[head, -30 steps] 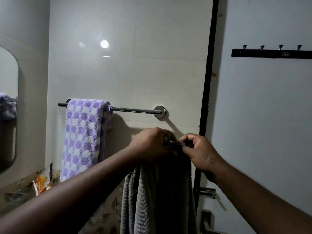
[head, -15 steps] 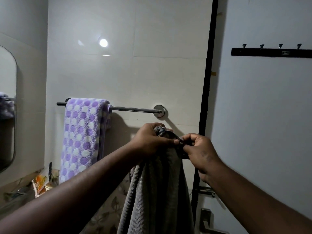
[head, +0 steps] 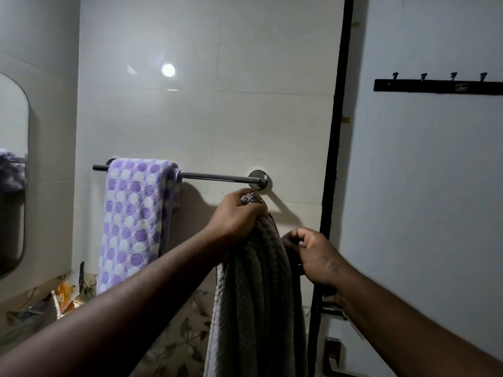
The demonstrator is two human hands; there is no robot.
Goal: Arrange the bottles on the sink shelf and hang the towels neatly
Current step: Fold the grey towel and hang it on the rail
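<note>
Just below the chrome towel rail (head: 217, 176), the left hand (head: 234, 219) is clenched around the bunched top of the grey ribbed towel (head: 258, 295), which hangs straight down from that fist. Lower right of it, the right hand (head: 317, 254) pinches the towel's dark edge. Left of the fist, a purple polka-dot towel (head: 136, 219) drapes over the rail.

Bare forearms, no sleeves, watch or rings in view.
Right hand (head: 317, 257): faint dark marking on its back, illegible. Left hand (head: 234, 219): unmarked, nothing worn.
</note>
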